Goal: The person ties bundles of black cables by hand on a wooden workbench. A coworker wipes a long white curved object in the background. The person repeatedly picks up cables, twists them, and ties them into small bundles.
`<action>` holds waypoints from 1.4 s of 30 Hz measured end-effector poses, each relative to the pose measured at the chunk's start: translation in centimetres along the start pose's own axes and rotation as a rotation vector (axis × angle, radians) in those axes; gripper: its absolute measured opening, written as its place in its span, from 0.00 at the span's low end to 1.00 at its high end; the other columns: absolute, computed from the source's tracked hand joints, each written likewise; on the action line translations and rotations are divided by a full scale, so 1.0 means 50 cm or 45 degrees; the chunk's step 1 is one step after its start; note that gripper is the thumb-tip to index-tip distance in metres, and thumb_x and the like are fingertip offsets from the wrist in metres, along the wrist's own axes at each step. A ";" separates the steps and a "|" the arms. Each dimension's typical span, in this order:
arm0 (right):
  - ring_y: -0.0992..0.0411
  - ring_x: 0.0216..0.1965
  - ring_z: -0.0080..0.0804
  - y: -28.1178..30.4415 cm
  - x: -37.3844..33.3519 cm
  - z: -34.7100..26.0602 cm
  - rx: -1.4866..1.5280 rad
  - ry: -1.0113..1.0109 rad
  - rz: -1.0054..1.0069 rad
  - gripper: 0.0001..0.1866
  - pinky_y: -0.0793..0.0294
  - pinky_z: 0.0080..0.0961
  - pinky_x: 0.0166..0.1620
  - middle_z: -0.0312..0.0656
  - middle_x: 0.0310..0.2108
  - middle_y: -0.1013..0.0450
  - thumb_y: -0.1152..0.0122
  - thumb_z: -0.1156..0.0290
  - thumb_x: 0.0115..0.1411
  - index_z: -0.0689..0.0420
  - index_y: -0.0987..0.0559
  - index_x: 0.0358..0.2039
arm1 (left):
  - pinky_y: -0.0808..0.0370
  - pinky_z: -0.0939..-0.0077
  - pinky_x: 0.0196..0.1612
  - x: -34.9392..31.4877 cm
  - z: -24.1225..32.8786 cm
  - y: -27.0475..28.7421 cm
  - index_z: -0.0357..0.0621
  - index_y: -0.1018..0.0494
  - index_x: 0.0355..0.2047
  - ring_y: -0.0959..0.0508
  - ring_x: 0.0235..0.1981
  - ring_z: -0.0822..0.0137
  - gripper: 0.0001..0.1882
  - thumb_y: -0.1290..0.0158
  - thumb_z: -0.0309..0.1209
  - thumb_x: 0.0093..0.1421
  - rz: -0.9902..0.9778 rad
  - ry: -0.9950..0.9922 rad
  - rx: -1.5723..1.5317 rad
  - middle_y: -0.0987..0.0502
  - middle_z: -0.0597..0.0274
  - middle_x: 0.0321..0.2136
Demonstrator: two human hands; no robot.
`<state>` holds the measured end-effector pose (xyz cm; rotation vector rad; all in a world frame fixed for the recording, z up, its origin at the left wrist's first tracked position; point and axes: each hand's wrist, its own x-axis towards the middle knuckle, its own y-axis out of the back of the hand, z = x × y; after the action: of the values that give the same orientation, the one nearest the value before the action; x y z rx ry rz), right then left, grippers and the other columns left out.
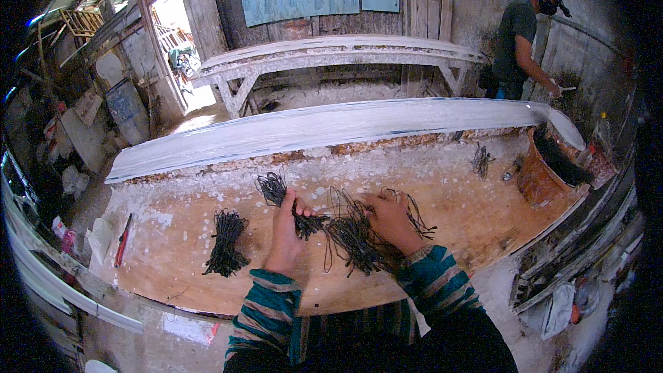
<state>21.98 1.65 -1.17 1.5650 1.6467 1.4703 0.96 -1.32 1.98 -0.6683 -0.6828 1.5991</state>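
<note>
My left hand (282, 231) is closed round a bundle of thin black cord loops (272, 188); looped ends stick out above the fist and more strands show below it. Beside it, my right hand (395, 220) pinches at a loose, tangled pile of black cord loops (356, 245), its fingertips partly hidden among the strands. To the left of my hands lies another black cord bundle (228, 242), gathered at its middle and fanned at both ends. All of this is on a worn wooden tabletop (166, 262).
A red and black slim tool (123, 240) lies at the left edge. At the right stand an orange-brown bucket (542, 183) with dark contents and a small cord bunch (481, 160). A long white-coated board (331, 128) borders the far side. Beyond it, a person (518, 41) stands by the wall.
</note>
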 end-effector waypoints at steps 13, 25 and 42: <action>0.31 0.36 0.31 0.009 0.010 0.008 0.393 0.093 0.278 0.11 0.41 0.40 0.48 0.34 0.29 0.27 0.39 0.77 0.44 0.51 0.25 0.31 | 0.33 0.77 0.28 -0.010 0.003 -0.010 0.48 0.38 0.21 0.34 0.20 0.74 0.15 0.53 0.42 0.59 -0.024 0.013 0.142 0.40 0.72 0.13; 0.32 0.33 0.19 0.052 -0.015 -0.054 1.371 0.118 -0.224 0.05 0.34 0.17 0.38 0.34 0.28 0.30 0.40 0.77 0.51 0.60 0.26 0.29 | 0.32 0.78 0.29 -0.016 -0.076 -0.007 0.41 0.34 0.35 0.32 0.23 0.72 0.18 0.46 0.42 0.53 -0.243 -0.063 0.311 0.34 0.68 0.21; 0.30 0.32 0.20 0.070 -0.017 -0.051 1.174 0.073 -0.290 0.05 0.32 0.19 0.39 0.36 0.27 0.26 0.42 0.75 0.52 0.62 0.23 0.29 | 0.31 0.74 0.31 -0.007 -0.072 -0.009 0.44 0.36 0.35 0.33 0.23 0.74 0.12 0.49 0.37 0.56 -0.151 0.077 0.216 0.36 0.71 0.20</action>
<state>21.58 -0.77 2.46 1.6456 2.6405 0.6345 3.99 -1.39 -0.09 -0.5391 -0.5263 1.5022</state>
